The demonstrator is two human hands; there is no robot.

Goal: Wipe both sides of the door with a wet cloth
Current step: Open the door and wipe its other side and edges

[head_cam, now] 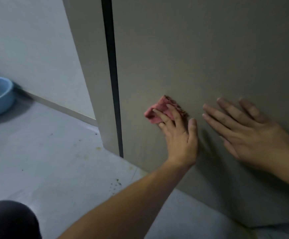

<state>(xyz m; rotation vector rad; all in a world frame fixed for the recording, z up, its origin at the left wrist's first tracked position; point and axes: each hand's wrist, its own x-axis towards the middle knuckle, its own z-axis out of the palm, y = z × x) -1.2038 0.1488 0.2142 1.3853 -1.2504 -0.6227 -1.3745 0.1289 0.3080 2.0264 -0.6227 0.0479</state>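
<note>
The door [209, 49] is being wiped low down on its broad face, close to the floor [54, 161]. The pink cloth [159, 105] is pressed flat against the panel, near the dark strip [113, 69] that runs down the door's edge. It is held there by the left hand [180, 135], whose fingers are laid mostly straight over it and spread apart, so the cloth is pushed rather than gripped. The right hand [254, 133] is laid flat on the panel just beside it, fingers splayed and nothing held, and the door is probably being steadied by it.

The cloth is judged to be soft, light and limp. It is bunched into folds and can be expected to slide or roll under the fingers unless even pressure is kept on it. It is best covered with the whole palm. A brown fringe is seen along its upper edge, though it cannot be told whether this is dirt or a second layer. The door is stiff and smooth, and it may swing if pushed, so bracing it is sensible.

A blue basin [0, 100] stands on the floor by the wall, well apart from the hands.
</note>
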